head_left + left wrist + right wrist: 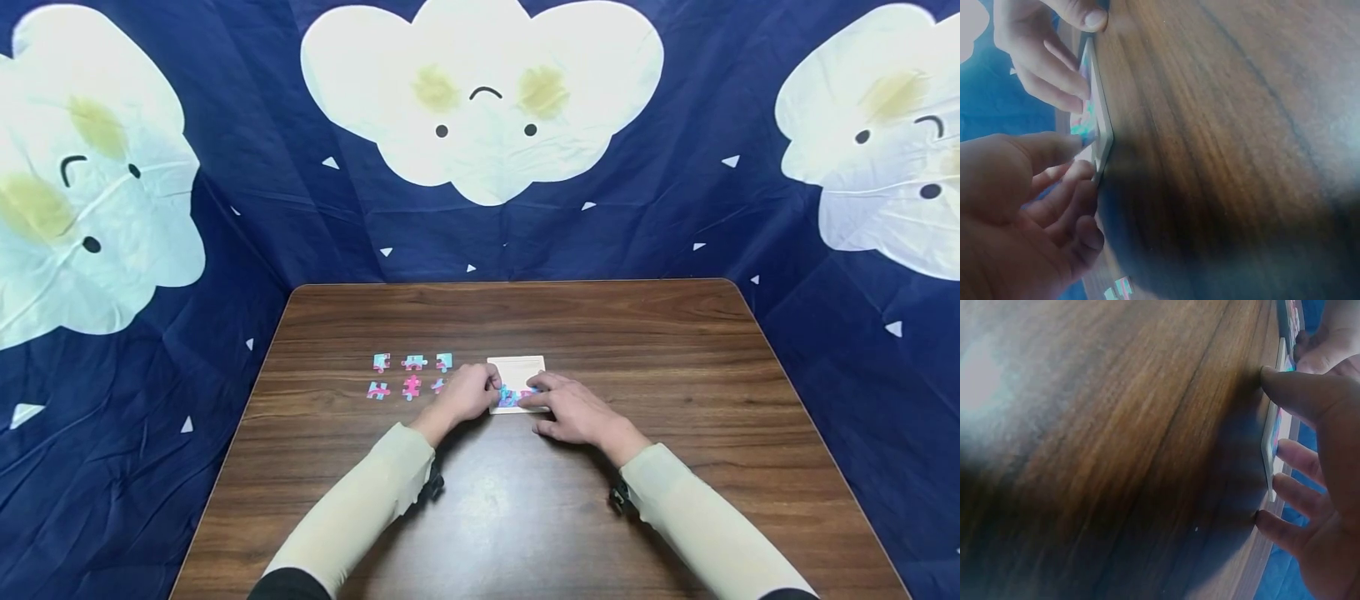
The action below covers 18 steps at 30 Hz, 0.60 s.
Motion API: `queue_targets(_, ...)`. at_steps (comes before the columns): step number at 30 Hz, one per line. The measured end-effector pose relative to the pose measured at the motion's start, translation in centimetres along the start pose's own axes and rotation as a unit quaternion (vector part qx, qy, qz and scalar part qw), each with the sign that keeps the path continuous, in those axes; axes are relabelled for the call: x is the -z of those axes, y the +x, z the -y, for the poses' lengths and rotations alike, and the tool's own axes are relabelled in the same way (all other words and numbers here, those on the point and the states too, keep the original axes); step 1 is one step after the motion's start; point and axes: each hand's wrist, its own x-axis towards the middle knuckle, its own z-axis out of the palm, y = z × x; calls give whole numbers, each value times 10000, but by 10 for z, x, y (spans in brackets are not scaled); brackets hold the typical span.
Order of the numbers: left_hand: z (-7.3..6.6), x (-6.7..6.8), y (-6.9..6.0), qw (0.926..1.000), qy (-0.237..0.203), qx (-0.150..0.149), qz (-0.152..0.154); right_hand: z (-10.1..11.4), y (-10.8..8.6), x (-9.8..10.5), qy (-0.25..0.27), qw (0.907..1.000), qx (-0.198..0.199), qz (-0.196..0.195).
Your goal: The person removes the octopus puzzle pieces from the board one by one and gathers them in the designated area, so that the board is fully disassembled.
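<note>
A white tray lies on the table with joined pink, blue and purple puzzle pieces in its near part. At its left side, my left hand has thumb and fingers bent around a small bluish piece at the tray's edge; the fingers partly cover it. My right hand lies over the tray's right side, fingers spread, fingertips touching the pieces and the rim, thumb resting near the front edge. In the right wrist view, the right hand has its fingers apart along the tray.
Left of the tray, several loose pink and light-blue puzzle pieces lie in two rows on the wooden table. The nearest of them is partly behind my left hand. A dark blue cloth with white clouds hangs behind the table.
</note>
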Motion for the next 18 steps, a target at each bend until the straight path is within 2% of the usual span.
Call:
queue_targets(6,0,-1,-2,9969,-761,167,-100,0,-2,0,71,10000,-42,-5)
queue_targets(10,-1,-1,-2,9913,-1271,303,-161,0,-2,-1,62,10000,-49,6)
queue_targets(15,0,0,-3,9844,-1701,407,-174,-1,-2,-2,60,10000,-44,14)
queue_targets(18,2,0,-4,9766,-2093,462,-178,0,-3,-2,53,10000,-55,11)
